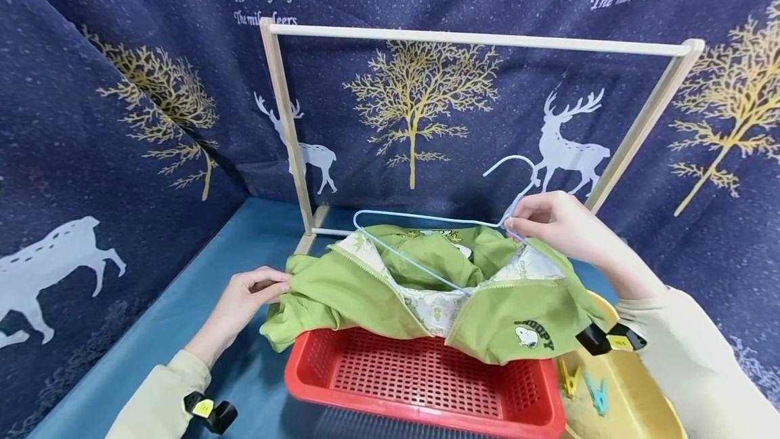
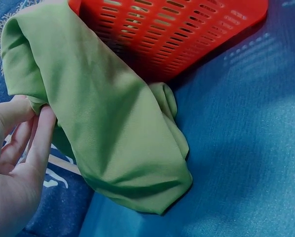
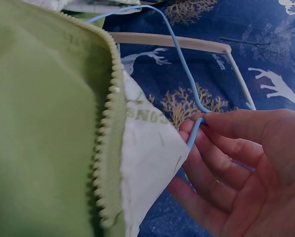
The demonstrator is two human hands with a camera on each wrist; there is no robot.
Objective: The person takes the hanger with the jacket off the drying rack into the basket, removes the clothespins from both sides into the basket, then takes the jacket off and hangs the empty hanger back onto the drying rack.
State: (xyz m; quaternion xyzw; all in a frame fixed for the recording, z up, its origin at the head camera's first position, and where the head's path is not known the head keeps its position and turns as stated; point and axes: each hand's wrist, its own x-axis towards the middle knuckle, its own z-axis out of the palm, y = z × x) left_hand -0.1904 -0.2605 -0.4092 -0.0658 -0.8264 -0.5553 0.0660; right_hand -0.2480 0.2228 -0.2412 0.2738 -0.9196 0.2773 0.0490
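A green jacket point(image 1: 426, 290) lies unzipped across the far rim of a red basket point(image 1: 426, 378), which sits on the blue table point(image 1: 201, 290) at about six o'clock in the head view. The jacket's pale printed lining shows along the open zipper, and a Snoopy patch sits on the front panel toward four o'clock.

The right hand point(image 1: 557, 222), at about two o'clock from the basket, pinches the neck of a light blue wire hanger point(image 1: 420, 249) just below its hook. In the right wrist view the fingers point(image 3: 221, 148) are closed together on the wire, with the thumb above, right beside the corner of the lining. The hanger's triangle reaches leftward, one arm lying inside the jacket's open front.

The left hand point(image 1: 244, 300), at about nine o'clock from the basket, holds the edge of the jacket's sleeve. In the left wrist view the thumb and fingers point(image 2: 39, 143) pinch a fold of the green cloth, which drapes over the basket's side onto the table.

Behind the jacket, at twelve o'clock, stands a wooden rack point(image 1: 475, 39) with a bare top rail. At five o'clock, just beside the basket, a yellow bowl point(image 1: 640, 405) holds a yellow clothespin point(image 1: 568, 378) and a blue clothespin point(image 1: 597, 395). Dark blue cloth printed with deer and golden trees forms the backdrop point(image 1: 122, 87).
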